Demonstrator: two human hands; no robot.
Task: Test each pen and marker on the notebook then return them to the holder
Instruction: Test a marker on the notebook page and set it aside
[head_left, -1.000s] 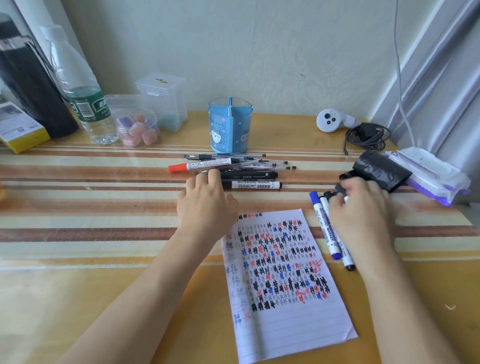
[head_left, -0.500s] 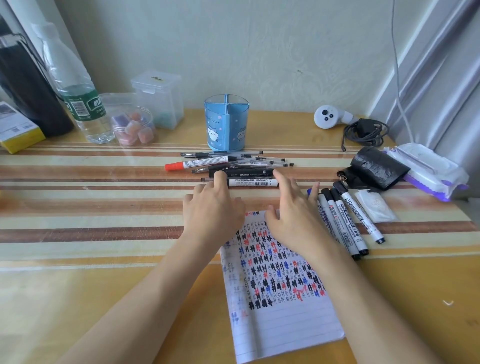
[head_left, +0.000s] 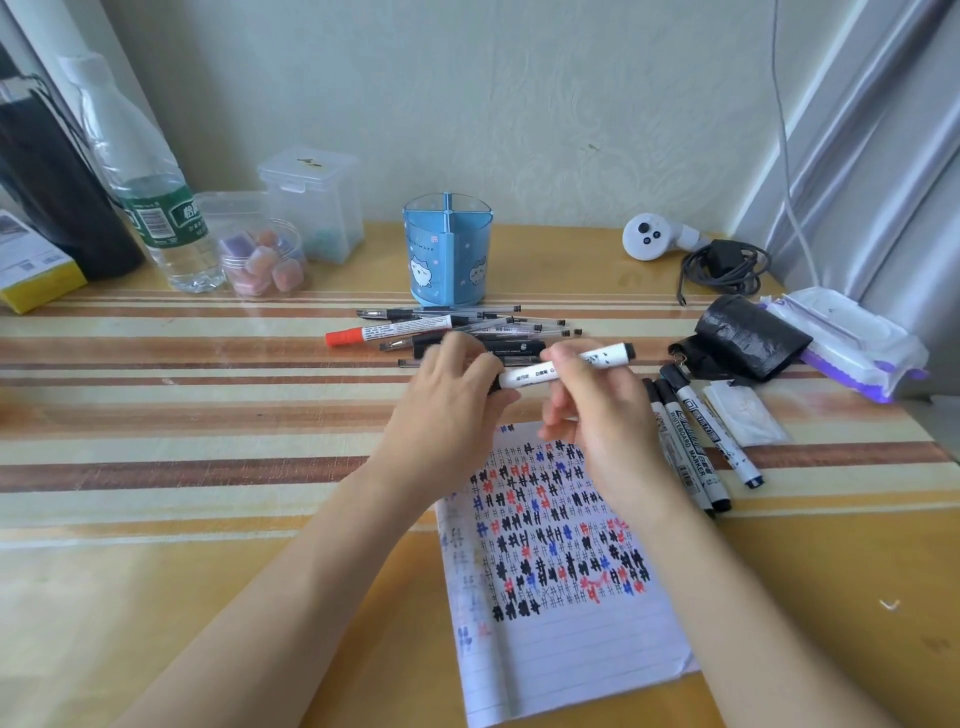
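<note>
Counter (head_left: 156, 415): striped surface; all task items are on or above it.

Notebook (head_left: 561, 649): lies open nearest the person. Its upper half is covered with black, red and blue test marks; the lower lines are bare.

Holder (head_left: 447, 260): blue divided cup, upright at the far middle of the counter. No pens visible inside.

Loose pens and markers (head_left: 467, 325): a pile lying flat just in front of the holder. Three markers (head_left: 691, 447) lie side by side just right of the notebook.

Left hand (head_left: 447, 410) and right hand (head_left: 597, 410): both raised over the notebook's far edge, between the page and the pile.

Marker (head_left: 535, 373): white barrel, held off the counter between the two hands.
- Its long axis runs left to right, the right end tilted slightly up and away.
- The left hand's fingers are curled round the left end, hiding it.
- The right hand pinches mid-barrel between thumb and fingers.
- A short black end projects free to the right.

Assessment: the hidden left end is probably the cap, so the likely next action is to pull the hands apart along that axis. The page lies directly beneath, toward the person. The right hand is better placed to write.
</note>
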